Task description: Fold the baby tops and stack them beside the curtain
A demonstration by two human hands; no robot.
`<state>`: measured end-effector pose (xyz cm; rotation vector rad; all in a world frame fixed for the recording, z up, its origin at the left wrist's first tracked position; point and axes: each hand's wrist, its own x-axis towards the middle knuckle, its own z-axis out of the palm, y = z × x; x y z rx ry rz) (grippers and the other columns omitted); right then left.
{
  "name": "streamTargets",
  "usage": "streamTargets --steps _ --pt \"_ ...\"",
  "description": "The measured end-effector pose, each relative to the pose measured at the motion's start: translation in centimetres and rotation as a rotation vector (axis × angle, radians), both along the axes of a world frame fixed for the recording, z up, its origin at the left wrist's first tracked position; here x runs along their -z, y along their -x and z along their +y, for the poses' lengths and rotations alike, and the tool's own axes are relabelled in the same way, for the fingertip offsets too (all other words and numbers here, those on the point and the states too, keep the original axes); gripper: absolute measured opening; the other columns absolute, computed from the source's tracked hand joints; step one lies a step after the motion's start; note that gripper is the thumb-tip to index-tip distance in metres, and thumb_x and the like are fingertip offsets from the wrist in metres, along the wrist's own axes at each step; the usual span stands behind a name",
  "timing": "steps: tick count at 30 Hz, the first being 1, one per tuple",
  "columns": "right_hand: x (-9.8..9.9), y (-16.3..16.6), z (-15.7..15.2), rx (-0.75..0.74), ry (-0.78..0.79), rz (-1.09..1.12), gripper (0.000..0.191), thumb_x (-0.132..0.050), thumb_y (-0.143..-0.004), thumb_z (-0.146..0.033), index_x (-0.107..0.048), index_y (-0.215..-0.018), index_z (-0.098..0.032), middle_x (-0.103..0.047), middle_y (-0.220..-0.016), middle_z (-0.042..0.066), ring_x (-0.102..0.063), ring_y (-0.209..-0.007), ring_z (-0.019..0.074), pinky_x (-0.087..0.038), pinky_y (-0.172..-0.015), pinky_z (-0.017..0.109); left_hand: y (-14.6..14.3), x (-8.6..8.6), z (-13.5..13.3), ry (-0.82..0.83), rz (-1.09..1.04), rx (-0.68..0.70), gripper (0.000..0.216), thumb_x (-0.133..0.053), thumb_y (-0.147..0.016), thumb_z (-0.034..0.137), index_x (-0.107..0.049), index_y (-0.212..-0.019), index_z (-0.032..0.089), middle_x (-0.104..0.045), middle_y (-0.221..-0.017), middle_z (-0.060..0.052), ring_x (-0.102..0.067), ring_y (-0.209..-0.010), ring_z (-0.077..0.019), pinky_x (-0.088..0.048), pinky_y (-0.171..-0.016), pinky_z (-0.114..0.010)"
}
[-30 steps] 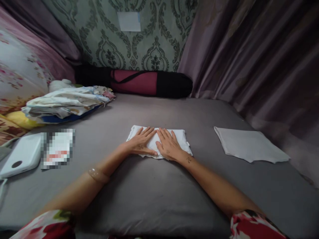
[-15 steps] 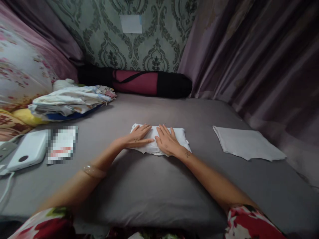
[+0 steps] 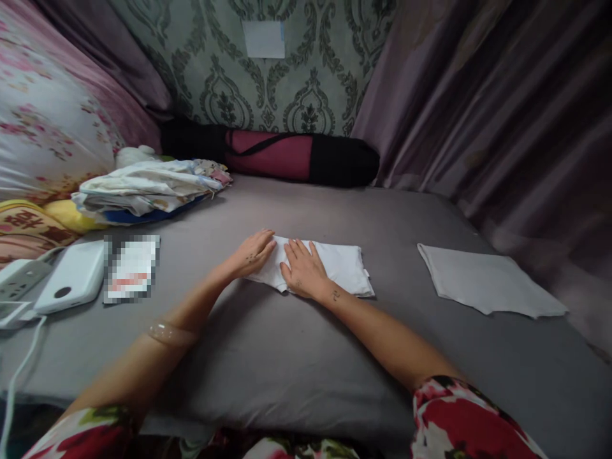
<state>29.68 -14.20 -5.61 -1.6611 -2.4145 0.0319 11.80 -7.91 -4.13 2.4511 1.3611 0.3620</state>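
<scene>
A folded white garment (image 3: pixel 342 268) lies on the grey bed sheet (image 3: pixel 306 344) in front of me, with a small tag at its right edge. My right hand (image 3: pixel 303 271) rests flat on the garment left of its middle, fingers stretched out. At its left end, my left hand (image 3: pixel 252 255) lies along the edge with straight fingers held close together, and its palm side is hidden. A second folded garment (image 3: pixel 488 280), pale grey-white, lies apart on the right.
To the left are a white power bank (image 3: pixel 74 277), a power strip (image 3: pixel 23 277), a cable and a blurred packet (image 3: pixel 131 271). A pile of cloths (image 3: pixel 153 185) lies farther back. A long black and maroon bag (image 3: pixel 272 156) lies along the wall; curtains (image 3: pixel 516 127) hang on the right.
My right hand has slid left across the white garment, and my left hand has turned onto its left edge. The garment now looks flatter and smoother. The view has shifted slightly.
</scene>
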Motion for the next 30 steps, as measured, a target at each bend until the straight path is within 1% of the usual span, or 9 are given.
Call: streamTargets --steps 5,7,9,12,15,18,21,24,30 --pt "-0.8 -0.6 0.2 -0.039 0.083 0.070 0.057 -0.026 -0.098 -0.035 -0.034 -0.147 -0.008 -0.032 -0.154 0.012 -0.021 -0.144 0.0224 -0.009 -0.118 0.045 -1.8 0.6 -0.7 -0.035 0.023 0.043 0.055 -0.017 -0.096 0.042 -0.042 -0.135 0.013 -0.046 -0.144 -0.014 -0.036 -0.138 -0.0230 -0.028 -0.115 -0.042" --pt "-1.4 -1.6 0.1 -0.040 0.134 0.133 0.056 -0.021 -0.098 -0.032 -0.031 -0.148 -0.009 -0.029 -0.156 0.010 -0.020 -0.145 0.0198 -0.011 -0.118 0.042 -2.2 0.7 -1.0 -0.068 0.013 0.052 0.053 -0.017 -0.097 0.040 -0.043 -0.134 0.013 -0.047 -0.143 -0.014 -0.039 -0.136 -0.0231 -0.028 -0.115 -0.042" --pt "-1.9 -3.2 -0.2 0.010 0.132 0.169 0.056 -0.021 -0.098 -0.031 -0.030 -0.148 -0.008 -0.027 -0.156 0.011 -0.018 -0.145 0.0195 -0.011 -0.118 0.041 -2.4 0.6 -1.3 -0.105 0.009 0.050 0.052 -0.019 -0.097 0.039 -0.042 -0.135 0.013 -0.047 -0.143 -0.014 -0.039 -0.135 -0.0238 -0.029 -0.114 -0.043" --pt "-2.1 -5.7 -1.0 0.107 0.100 0.130 0.057 -0.025 -0.098 -0.033 -0.031 -0.148 -0.007 -0.025 -0.157 0.013 -0.015 -0.146 0.0226 -0.007 -0.118 0.045 -2.7 0.4 -1.9 -0.138 0.043 0.066 0.055 -0.020 -0.097 0.041 -0.040 -0.139 0.011 -0.042 -0.147 -0.015 -0.033 -0.139 -0.0246 -0.025 -0.116 -0.044" --pt "-1.6 -7.3 -1.7 0.129 0.103 0.061 0.058 -0.025 -0.099 -0.038 -0.029 -0.149 -0.009 -0.023 -0.157 0.012 -0.014 -0.146 0.0251 -0.005 -0.118 0.049 -3.3 0.4 -2.4 -0.153 0.123 0.129 0.061 -0.018 -0.098 0.048 -0.037 -0.142 0.010 -0.036 -0.152 -0.015 -0.024 -0.144 -0.0256 -0.017 -0.118 -0.046" --pt "-1.0 -7.5 -2.0 0.120 0.113 0.017 0.059 -0.026 -0.099 -0.041 -0.028 -0.150 -0.012 -0.023 -0.158 0.011 -0.014 -0.146 0.0263 -0.008 -0.117 0.051 -3.9 0.9 -2.7 -0.156 0.191 0.158 0.068 -0.015 -0.097 0.054 -0.034 -0.145 0.010 -0.031 -0.154 -0.015 -0.019 -0.145 -0.0265 -0.012 -0.118 -0.047" --pt "-0.4 -7.2 -2.1 0.127 0.110 0.007 0.060 -0.027 -0.098 -0.042 -0.027 -0.150 -0.013 -0.025 -0.157 0.011 -0.017 -0.145 0.0268 -0.011 -0.116 0.051 -4.1 1.8 -2.7 -0.134 0.230 0.150 0.073 -0.013 -0.096 0.058 -0.030 -0.148 0.009 -0.029 -0.155 -0.015 -0.019 -0.146 -0.0267 -0.012 -0.118 -0.047" --pt "-0.3 -7.0 -2.0 0.131 0.093 0.011 0.060 -0.027 -0.098 -0.042 -0.028 -0.150 -0.013 -0.027 -0.156 0.012 -0.019 -0.145 0.0272 -0.011 -0.116 0.051 -4.0 2.3 -2.5 -0.130 0.236 0.142 0.075 -0.012 -0.095 0.061 -0.027 -0.149 0.011 -0.029 -0.155 -0.014 -0.018 -0.146 -0.0265 -0.011 -0.118 -0.047" --pt "-1.1 -7.8 -2.0 0.126 0.165 0.032 0.061 -0.021 -0.099 -0.043 -0.025 -0.151 -0.012 -0.023 -0.157 0.012 -0.017 -0.146 0.0257 -0.011 -0.117 0.051 -3.6 2.0 -2.0 -0.126 0.225 0.169 0.073 -0.015 -0.095 0.062 -0.029 -0.149 0.015 -0.032 -0.154 -0.014 -0.021 -0.145 -0.0271 -0.013 -0.117 -0.049"
